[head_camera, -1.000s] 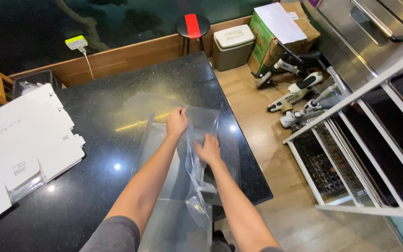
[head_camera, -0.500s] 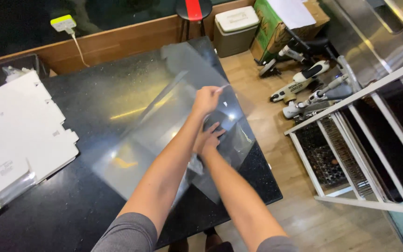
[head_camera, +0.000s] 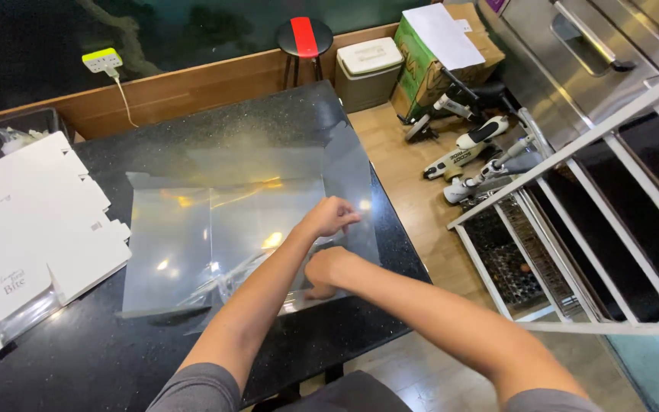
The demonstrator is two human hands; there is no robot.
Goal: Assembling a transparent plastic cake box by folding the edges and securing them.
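- Two bare forearms reach in from the near edge and cross over a black, glossy, speckled stone worktop.
- Right hand rests knuckles-up on the near right part of a clear plastic sheet, its fingers curled into a loose fist that presses the film down.
- Left hand, just beyond it, has its fingers pinched on the sheet's right edge.
- That sheet is thin, transparent and shiny, creased into flat rectangular panels; it lies spread on the middle of the worktop, catching yellow glints of light, with a crumpled bit of film near its near edge.
- To the left, flat white die-cut cardboard blanks with notched tabs overlap in a stack on the worktop.
- Farther back, a wooden ledge runs along the worktop's far side, with a yellow-green plug block on a white cord above it.
- On the wood floor to the right lie a round black stool with a red stripe, a white lidded cooler box, cardboard cartons and several handheld power tools.
- White metal railing slants across the far right.
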